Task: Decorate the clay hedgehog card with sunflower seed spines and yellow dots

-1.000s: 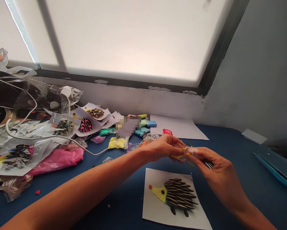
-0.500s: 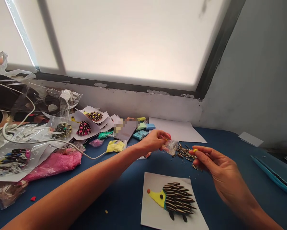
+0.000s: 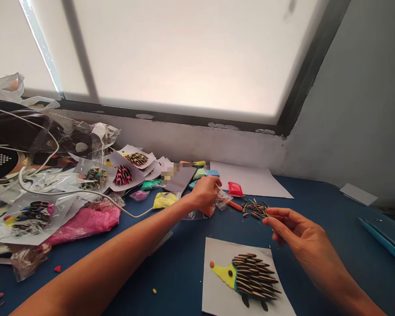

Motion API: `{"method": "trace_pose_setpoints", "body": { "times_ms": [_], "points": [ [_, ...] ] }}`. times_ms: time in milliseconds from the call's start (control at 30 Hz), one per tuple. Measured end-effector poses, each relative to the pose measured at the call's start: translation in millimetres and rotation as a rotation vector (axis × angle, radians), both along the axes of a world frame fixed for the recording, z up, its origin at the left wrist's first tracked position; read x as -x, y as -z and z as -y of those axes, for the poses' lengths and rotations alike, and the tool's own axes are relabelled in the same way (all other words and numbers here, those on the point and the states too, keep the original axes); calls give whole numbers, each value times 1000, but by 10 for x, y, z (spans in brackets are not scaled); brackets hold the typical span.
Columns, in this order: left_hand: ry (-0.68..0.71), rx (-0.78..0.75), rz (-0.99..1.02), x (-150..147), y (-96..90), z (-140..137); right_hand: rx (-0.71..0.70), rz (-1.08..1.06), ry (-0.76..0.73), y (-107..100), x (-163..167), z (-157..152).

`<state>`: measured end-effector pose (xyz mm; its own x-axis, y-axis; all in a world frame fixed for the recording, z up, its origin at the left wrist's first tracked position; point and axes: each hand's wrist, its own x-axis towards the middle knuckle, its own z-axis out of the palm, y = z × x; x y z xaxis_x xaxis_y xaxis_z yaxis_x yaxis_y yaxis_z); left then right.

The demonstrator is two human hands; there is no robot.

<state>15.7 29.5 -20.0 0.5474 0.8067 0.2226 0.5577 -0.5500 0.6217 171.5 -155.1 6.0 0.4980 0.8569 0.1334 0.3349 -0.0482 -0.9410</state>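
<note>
In head view, see left hand [image 3: 205, 192] at crumpled clear plastic packet [image 3: 223, 200]; cannot tell fingers grasping or released. See right hand [image 3: 298, 231] beside scattered striped sunflower seeds [image 3: 255, 215], fingertips close together; cannot tell anything held between them. Find white paper card [image 3: 215, 296], bearing yellow-faced hedgehog [image 3: 256, 278] with seed spines, flat on dark blue counter [image 3: 180, 267], apart from both hands.

Window panel [image 3: 190, 57], large, pale, backlit: upper centre. Window frame [image 3: 311, 72], dark, slanting: upper right. Side wall [image 3: 368, 109], plain grey: right. Low wall strip [image 3: 171, 140], whitish: mid-picture. Tabletop [image 3: 319, 215], dark blue: lower half.
</note>
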Motion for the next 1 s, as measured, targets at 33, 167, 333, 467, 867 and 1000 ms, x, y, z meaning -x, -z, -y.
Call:
{"method": "trace_pose_setpoints", "body": {
  "times_ms": [33, 167, 333, 467, 867, 1000],
  "points": [
    [1, -18, -13, 7, -14, 6, 4, 12, -7, 6, -2, -4],
    [1, -133, -4, -5, -141, 128, 30, 74, -25, 17, -26, 1],
    [290, 97, 201, -100, -354, 423, 9, 19, -15, -35, -3, 21],
    [542, 443, 174, -92, -451, 586, -12, 27, -31, -86, 62, 35],
    [723, 845, 296, -97, -366, 631, -59, 354, -2, 44, 37, 115],
    [630, 836, 388, -111, -352, 581, -60, 382, -3, 34, 40, 113]
  ]
}}
